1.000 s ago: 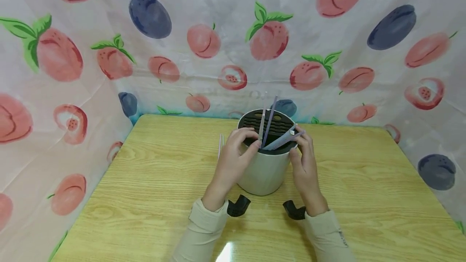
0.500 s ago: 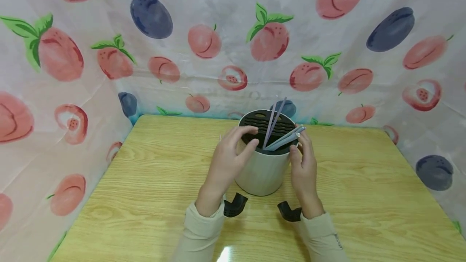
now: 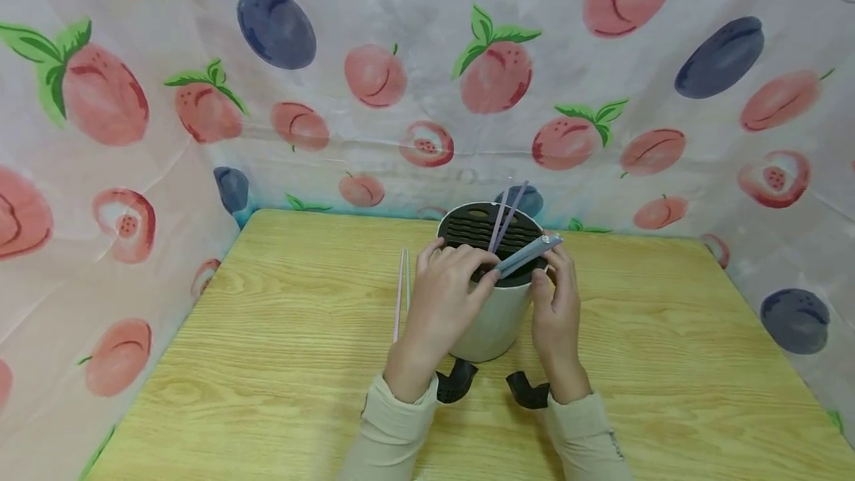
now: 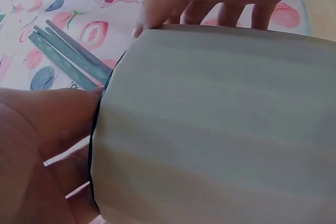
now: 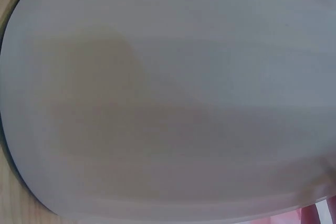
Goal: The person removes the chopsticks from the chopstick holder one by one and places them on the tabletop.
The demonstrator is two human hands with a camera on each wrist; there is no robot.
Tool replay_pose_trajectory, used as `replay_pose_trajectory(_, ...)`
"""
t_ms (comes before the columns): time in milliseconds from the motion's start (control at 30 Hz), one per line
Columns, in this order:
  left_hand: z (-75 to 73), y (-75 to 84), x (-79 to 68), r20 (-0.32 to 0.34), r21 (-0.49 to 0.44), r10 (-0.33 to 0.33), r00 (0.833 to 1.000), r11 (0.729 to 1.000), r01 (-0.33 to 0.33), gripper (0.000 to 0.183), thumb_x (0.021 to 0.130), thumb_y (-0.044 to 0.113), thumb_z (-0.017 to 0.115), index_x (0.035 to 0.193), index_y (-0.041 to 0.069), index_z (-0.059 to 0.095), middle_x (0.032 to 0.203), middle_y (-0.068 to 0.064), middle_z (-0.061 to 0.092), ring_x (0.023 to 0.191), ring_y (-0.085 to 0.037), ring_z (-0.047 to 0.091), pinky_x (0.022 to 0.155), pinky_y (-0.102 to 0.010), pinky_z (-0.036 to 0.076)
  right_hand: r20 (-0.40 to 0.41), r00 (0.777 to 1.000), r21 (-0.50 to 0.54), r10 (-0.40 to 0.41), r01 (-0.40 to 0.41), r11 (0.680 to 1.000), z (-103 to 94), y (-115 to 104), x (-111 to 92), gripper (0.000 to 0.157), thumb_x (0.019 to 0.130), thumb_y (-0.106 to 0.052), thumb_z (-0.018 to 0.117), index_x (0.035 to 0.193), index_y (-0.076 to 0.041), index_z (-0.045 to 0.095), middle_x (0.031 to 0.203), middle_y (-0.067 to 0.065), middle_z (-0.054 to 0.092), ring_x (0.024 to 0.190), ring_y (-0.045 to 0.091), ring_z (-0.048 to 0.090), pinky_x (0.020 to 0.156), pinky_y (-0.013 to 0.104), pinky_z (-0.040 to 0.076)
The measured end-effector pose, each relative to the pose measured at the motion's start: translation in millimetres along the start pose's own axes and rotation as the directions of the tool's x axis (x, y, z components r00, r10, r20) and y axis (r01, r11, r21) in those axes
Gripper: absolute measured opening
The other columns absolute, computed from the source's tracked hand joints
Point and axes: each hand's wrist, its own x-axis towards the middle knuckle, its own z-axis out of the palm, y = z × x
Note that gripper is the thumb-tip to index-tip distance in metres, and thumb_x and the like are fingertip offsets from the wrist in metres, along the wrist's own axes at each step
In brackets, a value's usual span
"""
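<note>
A pale grey-green round utensil holder (image 3: 490,321) with a black slotted top (image 3: 476,227) stands upright on the table. Several blue-grey chopsticks (image 3: 531,254) lean right in its front opening; two lilac chopsticks (image 3: 499,223) stand steeper behind them. My left hand (image 3: 444,299) reaches over the front left rim, its thumb and fingers pinching the blue-grey chopsticks low down; the fingertips are partly hidden. With curled fingers and thumb, my right hand (image 3: 557,310) grips the holder's right side at the rim. The holder's wall (image 5: 173,98) fills most of the right wrist view.
A pink chopstick (image 3: 399,292) and a pale blue chopstick (image 3: 408,277) lie left of the holder, partly behind my left hand. Black wrist mounts (image 3: 457,381) sit at both cuffs. A fruit-print cloth (image 3: 374,147) hangs behind the wooden table (image 3: 287,332).
My left hand came away from the lilac chopsticks, then moved right to the blue-grey ones. Those lean farther right and lie closer together. My right hand stays on the holder.
</note>
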Motion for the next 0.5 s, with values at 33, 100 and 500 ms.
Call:
replay_pose_trajectory(33,0.2,0.0,0.3,-0.005,-0.011,0.006,1.000,1.000,-0.006,0.009,0.084,0.026,0.062,0.092,0.023,0.066,0.088,0.013,0.061,0.082,-0.006,0.054,0.101,-0.040,0.024,-0.001,1.000,-0.006,0.001,-0.001,1.000,-0.3,5.5,-0.7,0.032,0.096,-0.020,0.040,0.126,-0.009,0.047,0.138,0.002,0.036,0.129,0.018,0.026,0.090,0.057,0.030)
replay_pose_trajectory(100,-0.9,0.0,1.0,-0.018,-0.062,0.026,0.999,0.998,-0.027,0.009,0.086,0.025,0.061,0.093,0.021,0.065,0.088,0.012,0.061,0.082,-0.005,0.055,0.101,-0.038,0.025,-0.006,1.000,-0.019,-0.002,0.002,1.000,-0.7,12.9,-1.6,0.033,0.096,-0.024,0.041,0.126,-0.013,0.047,0.138,-0.001,0.035,0.129,0.017,0.026,0.091,0.056,0.030)
replay_pose_trajectory(500,-29.9,13.4,-1.5,-0.187,-0.782,0.077,0.979,0.591,-0.196,0.014,0.092,0.008,0.047,0.103,0.000,0.050,0.090,-0.011,0.059,0.088,-0.019,0.058,0.076,-0.034,0.048,-0.002,1.000,-0.017,-0.026,0.026,1.000,0.5,16.4,-0.6,0.032,0.096,-0.026,0.041,0.124,-0.014,0.049,0.138,0.001,0.037,0.128,0.019,0.029,0.087,0.051,0.034)
